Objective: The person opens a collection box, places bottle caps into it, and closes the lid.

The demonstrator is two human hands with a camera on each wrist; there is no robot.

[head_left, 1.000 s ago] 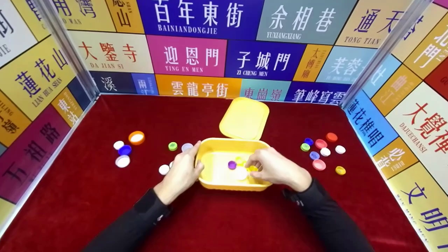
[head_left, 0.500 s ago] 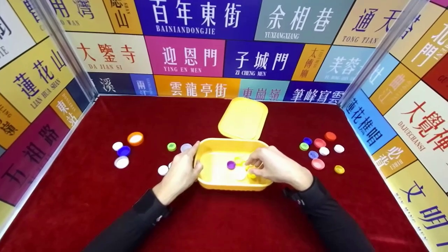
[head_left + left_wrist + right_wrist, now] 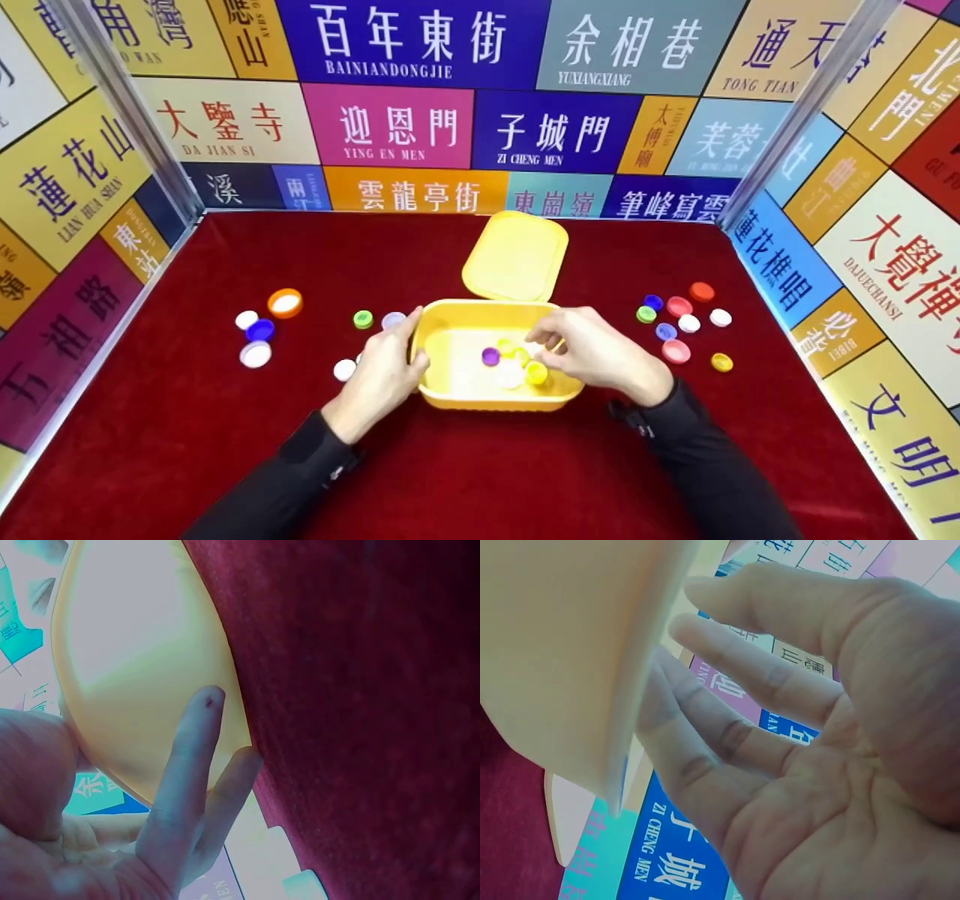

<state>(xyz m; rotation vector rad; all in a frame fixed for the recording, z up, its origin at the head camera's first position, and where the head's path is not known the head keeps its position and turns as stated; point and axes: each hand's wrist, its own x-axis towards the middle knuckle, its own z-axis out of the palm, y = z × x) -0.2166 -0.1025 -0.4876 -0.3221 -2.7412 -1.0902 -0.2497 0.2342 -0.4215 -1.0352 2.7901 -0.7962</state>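
A yellow plastic box [image 3: 450, 379] stands lidless in the middle of the table in the head view. My left hand [image 3: 382, 375] holds its left end, thumb at the rim and fingers along the outer wall [image 3: 142, 712]. My right hand [image 3: 592, 352] reaches over the right end, fingertips inside, above the bottle caps. In the right wrist view its thumb and index finger stand apart with nothing seen between them. Inside lie a purple cap [image 3: 490, 356], a yellow cap [image 3: 536, 373], a glaring white cap [image 3: 511, 373] and more yellow ones. Some caps are partly behind the right fingers.
Behind the box lies its yellow lid [image 3: 517, 255]. Several caps are scattered on the left, among them an orange one [image 3: 285, 303] and a green one [image 3: 363, 319]. More caps, including a red one [image 3: 701, 292], lie on the right. Printed panels [image 3: 555, 131] wall the red table.
The right fingers have shifted slightly off the yellow cap, which now shows more fully in the box. The left hand keeps its hold. The head view has tilted and shifted a little.
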